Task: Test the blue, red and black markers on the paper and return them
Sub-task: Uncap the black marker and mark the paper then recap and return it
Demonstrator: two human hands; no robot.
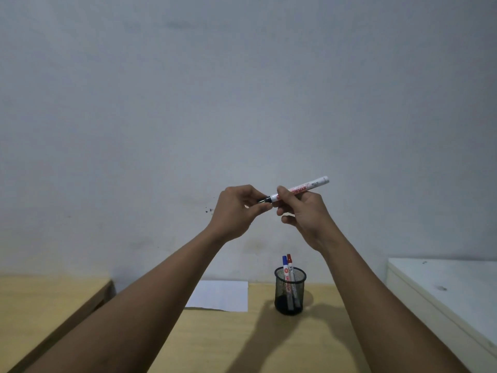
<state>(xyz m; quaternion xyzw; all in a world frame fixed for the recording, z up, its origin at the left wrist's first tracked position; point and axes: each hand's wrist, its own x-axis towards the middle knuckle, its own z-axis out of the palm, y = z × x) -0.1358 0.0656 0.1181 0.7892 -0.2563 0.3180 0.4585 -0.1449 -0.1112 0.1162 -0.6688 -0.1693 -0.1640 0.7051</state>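
I hold a white-barrelled black marker point(309, 186) up in front of the wall, well above the table. My right hand point(304, 214) grips its barrel. My left hand point(236, 208) is closed at its dark tip end, on what looks like the black cap point(263, 201); whether the cap sits on the tip or is just off it I cannot tell. Below, a black mesh pen cup point(290, 290) stands on the wooden table and holds the blue marker point(284, 261) and the red marker point(289, 259), caps up. A white sheet of paper point(220, 295) lies left of the cup.
The wooden table point(242, 343) runs under my forearms. A second wooden surface point(40, 300) sits at the left with a gap between. A white cabinet top point(446, 286) stands at the right. A plain grey wall fills the background.
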